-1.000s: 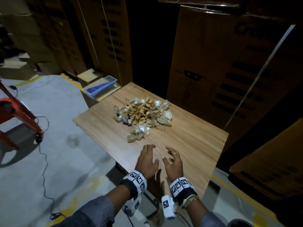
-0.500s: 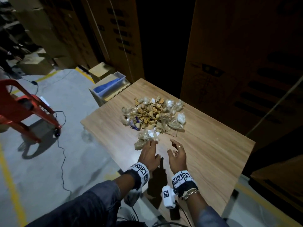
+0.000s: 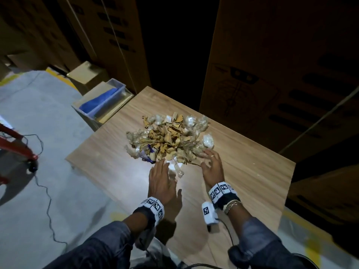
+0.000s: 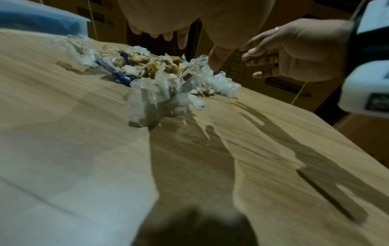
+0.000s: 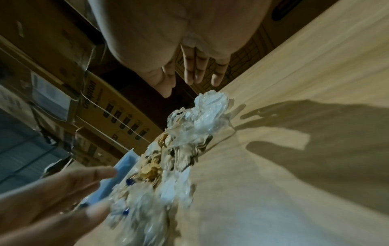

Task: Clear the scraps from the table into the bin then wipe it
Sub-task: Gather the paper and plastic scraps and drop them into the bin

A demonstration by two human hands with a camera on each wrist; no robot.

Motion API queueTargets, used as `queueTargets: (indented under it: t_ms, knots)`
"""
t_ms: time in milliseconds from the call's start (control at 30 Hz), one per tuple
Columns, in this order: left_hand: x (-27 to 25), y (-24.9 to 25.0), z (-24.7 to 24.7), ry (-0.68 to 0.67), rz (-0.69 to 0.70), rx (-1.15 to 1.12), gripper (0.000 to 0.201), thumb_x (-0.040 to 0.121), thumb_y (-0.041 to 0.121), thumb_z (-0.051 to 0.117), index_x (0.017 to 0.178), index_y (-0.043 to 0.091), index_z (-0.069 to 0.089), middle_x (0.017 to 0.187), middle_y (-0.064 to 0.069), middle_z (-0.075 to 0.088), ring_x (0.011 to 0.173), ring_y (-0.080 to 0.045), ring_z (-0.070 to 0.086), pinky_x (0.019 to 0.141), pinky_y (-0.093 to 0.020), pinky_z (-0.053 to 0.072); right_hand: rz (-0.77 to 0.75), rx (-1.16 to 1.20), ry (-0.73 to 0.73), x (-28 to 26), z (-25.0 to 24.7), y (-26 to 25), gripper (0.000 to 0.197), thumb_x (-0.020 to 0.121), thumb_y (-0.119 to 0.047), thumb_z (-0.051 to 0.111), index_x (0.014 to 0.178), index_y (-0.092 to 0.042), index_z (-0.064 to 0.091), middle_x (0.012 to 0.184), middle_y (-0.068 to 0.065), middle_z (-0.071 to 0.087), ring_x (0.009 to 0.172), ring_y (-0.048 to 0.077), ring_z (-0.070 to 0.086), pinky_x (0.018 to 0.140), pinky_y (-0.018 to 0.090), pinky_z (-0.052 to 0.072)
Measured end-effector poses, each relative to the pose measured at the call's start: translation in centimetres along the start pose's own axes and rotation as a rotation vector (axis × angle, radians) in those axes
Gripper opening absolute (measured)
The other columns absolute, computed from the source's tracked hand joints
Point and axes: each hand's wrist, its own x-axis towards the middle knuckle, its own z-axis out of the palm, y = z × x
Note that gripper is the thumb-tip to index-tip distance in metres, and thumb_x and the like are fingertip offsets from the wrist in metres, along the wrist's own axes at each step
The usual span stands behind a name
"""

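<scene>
On table (image 3: pixel 242 167), scraps (image 3: pixel 167 138): heaped brown bits, crumpled clear plastic

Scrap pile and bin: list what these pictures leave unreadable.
- Bin: head view shows only a clear tub with something blue inside; its depth and contents cannot be told.
- Scrap pile: near edge is covered by the left hand and right hand; whether the fingers touch it is unclear.
- Right wrist view: nearest scraps are smeared by blur.
- No wiping cloth can be made out.

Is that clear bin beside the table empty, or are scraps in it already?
Cannot tell fully: the bin shows only something blue inside; the scraps sit piled on the table.
</scene>
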Motion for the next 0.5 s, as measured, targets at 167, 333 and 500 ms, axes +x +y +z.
queueTargets:
  t_ms: [167, 333, 500]
  knots:
    - [1.6, -2.5, 0.9, -0.070, 0.070, -0.085, 0.084, 0.090, 0.049, 0.058, 0.162, 0.020, 0.025, 0.172, 0.002, 0.017, 0.160, -0.023, 0.013, 0.130, -0.046, 0.013, 0.020, -0.173, -0.008, 6.5, 0.4, -1.8, 0.051, 0.102, 0.000, 0.051, 0.144, -0.027, 0.058, 0.160, -0.002, 0.043, 0.151, 0.021, 0.036, 0.122, 0.037, 0.031]
    - [3.6, -4.8, 3.0, -0.097, 0.181, -0.202, 0.076, 0.091, 0.050, 0.057, 0.160, 0.028, 0.031, 0.170, 0.003, 0.026, 0.158, -0.021, 0.019, 0.126, -0.054, 0.022, 0.035, -0.345, -0.108, 13.6, 1.5, -0.5, 0.057, 0.106, -0.009, 0.049, 0.159, -0.029, 0.040, 0.171, -0.001, 0.030, 0.158, 0.022, 0.025, 0.128, 0.052, 0.026]
    - [4.8, -8.0, 4.1, -0.165, 0.201, -0.172, 0.069, 0.095, 0.053, 0.060, 0.155, 0.027, 0.040, 0.168, 0.005, 0.029, 0.156, -0.020, 0.025, 0.122, -0.051, 0.026, 0.007, -0.543, -0.188, 19.1, 2.9, 1.4, 0.061, 0.108, -0.017, 0.047, 0.164, -0.032, 0.031, 0.176, -0.002, 0.017, 0.161, 0.028, 0.017, 0.130, 0.054, 0.019]
